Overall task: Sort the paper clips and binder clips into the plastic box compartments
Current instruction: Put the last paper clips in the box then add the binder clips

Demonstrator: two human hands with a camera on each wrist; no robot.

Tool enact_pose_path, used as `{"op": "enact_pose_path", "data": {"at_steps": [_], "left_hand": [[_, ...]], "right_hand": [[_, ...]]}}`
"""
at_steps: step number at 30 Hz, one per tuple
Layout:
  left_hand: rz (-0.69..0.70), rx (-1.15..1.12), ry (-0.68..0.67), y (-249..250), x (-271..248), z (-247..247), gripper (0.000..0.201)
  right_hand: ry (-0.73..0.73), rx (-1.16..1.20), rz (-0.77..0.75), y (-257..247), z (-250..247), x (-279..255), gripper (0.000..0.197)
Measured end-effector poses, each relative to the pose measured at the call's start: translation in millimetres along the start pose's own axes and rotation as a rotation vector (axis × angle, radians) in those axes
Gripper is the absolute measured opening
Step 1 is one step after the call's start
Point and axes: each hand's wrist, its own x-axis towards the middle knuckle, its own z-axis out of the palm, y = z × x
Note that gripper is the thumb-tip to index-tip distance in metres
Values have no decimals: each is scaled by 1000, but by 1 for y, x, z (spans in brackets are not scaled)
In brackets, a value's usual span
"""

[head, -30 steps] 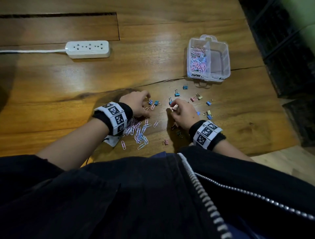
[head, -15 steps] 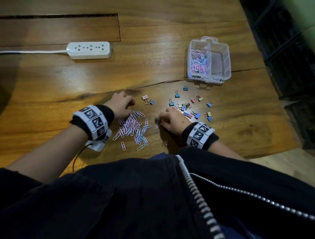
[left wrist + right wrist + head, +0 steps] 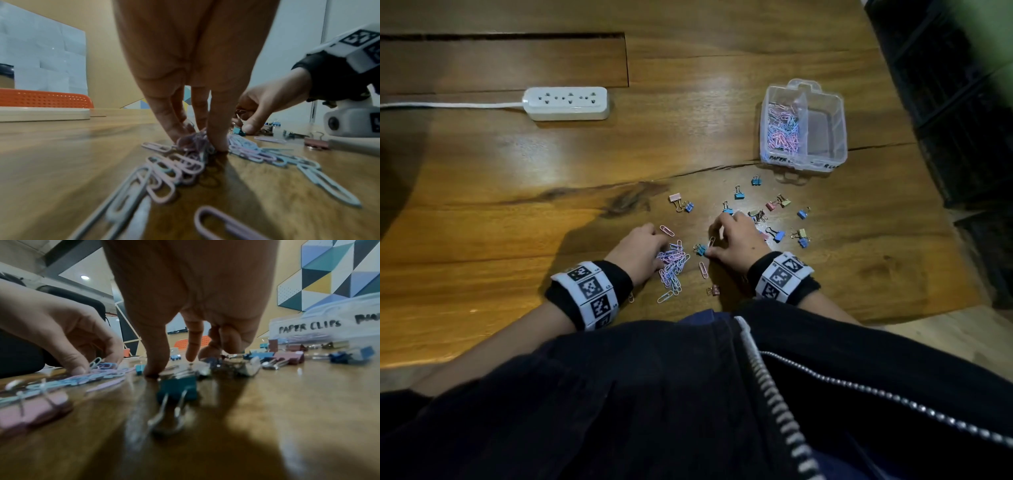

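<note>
Pastel paper clips (image 3: 673, 265) are lying in a loose heap well short of the plastic box (image 3: 804, 126), on its near-left side, and the left hand (image 3: 642, 251) is bearing down on them, fingertips (image 3: 219, 142) bunched and pinching a small tuft, probably to lift several at once. Nearer the box, the binder clips (image 3: 774, 219) are lying scattered just in front of its near wall. The right hand (image 3: 736, 240) is working at the edge of that scatter farthest from the box, thumb planted on the wood and fingers curled over a teal binder clip (image 3: 701, 249); whether it is gripping anything I cannot tell. The box's left compartment is holding paper clips already (its near wall is lettered PAPER CLIPS), while the right one is looking empty.
</note>
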Motion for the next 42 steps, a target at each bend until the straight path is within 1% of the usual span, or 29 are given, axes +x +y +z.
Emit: {"op": "enact_pose_path", "data": {"at_steps": [3, 7, 10, 13, 15, 16, 17, 18, 19, 21, 22, 23, 24, 25, 26, 27, 28, 30, 31, 32, 33, 34, 35, 36, 37, 38, 39, 41, 42], "left_hand": [[28, 28, -8, 2, 5, -4, 26], [29, 28, -45, 1, 9, -4, 31], [-21, -82, -34, -1, 9, -7, 30], [-78, -353, -21, -5, 8, -11, 19], [-148, -626, -79, -9, 9, -12, 12], [-200, -774, -117, -11, 10, -14, 10], [-254, -927, -153, -13, 11, -17, 9], [-301, -1076, -177, -13, 11, -20, 10], [-339, -1206, -186, -13, 12, -23, 12], [-382, -1401, -186, -12, 14, -27, 16], [-391, -1476, -192, -12, 15, -27, 17], [-399, -1543, -207, -12, 15, -27, 18], [-406, -1593, -222, -13, 16, -27, 19], [-407, -1613, -233, -13, 17, -27, 20], [-400, -1578, -227, -13, 19, -27, 21], [-382, -1480, -202, -12, 21, -27, 22], [-351, -1307, -162, -9, 22, -27, 21], [-275, -829, -60, -3, 21, -26, 17], [-224, -593, -28, 0, 20, -25, 22], [-171, -376, -31, 1, 20, -22, 38], [-125, -202, -47, 2, 20, -19, 55], [-91, -87, -60, 2, 21, -16, 66], [-67, -30, -60, 3, 22, -14, 69], [-47, -9, -55, 3, 23, -11, 65], [-23, 1, -50, 3, 23, -10, 58], [-3, 12, -55, 4, 23, -8, 50], [11, 26, -69, 5, 23, -6, 43], [20, 40, -103, 6, 24, -4, 38], [22, 28, -120, 6, 25, -4, 37]], "right_hand": [[27, -18, -11, 0, -4, 2, 40], [18, -55, -73, 0, -1, 0, 22], [1, -112, -55, 1, -3, 2, 22], [-20, -153, -57, 3, -4, 2, 26], [-51, -219, -92, 2, -4, 2, 27], [-55, -216, -101, 2, -4, 1, 25], [-42, -170, -107, 1, -4, 1, 19], [-29, -73, -85, -1, -5, 0, 12], [-27, 74, -73, -3, -6, -1, 7], [-115, 370, -88, -4, -9, -3, 13], [-215, 433, -99, -5, -10, -4, 14], [-322, 417, -109, -7, -10, -5, 14], [-401, 338, -101, -11, -9, -7, 18], [-427, 243, -94, -13, -8, -7, 23], [-408, 170, -74, -15, -6, -6, 27], [-352, 135, -54, -15, -6, -4, 28], [-276, 124, -35, -14, -6, -3, 29], [-97, 182, -10, -10, -10, 1, 29], [-31, 251, 11, -7, -13, 3, 28], [-3, 348, 42, -3, -15, 5, 26], [-13, 474, 77, -2, -17, 5, 25], [-51, 617, 113, 0, -18, 4, 25], [-98, 764, 148, 0, -19, 2, 27], [-148, 885, 176, 0, -20, 0, 29], [-198, 938, 187, 0, -20, -2, 30], [-240, 897, 173, 0, -19, -4, 30], [-273, 778, 136, 0, -17, -5, 30], [-291, 433, 40, -4, -11, -8, 29], [-273, 256, -6, -5, -7, -8, 28]]}}
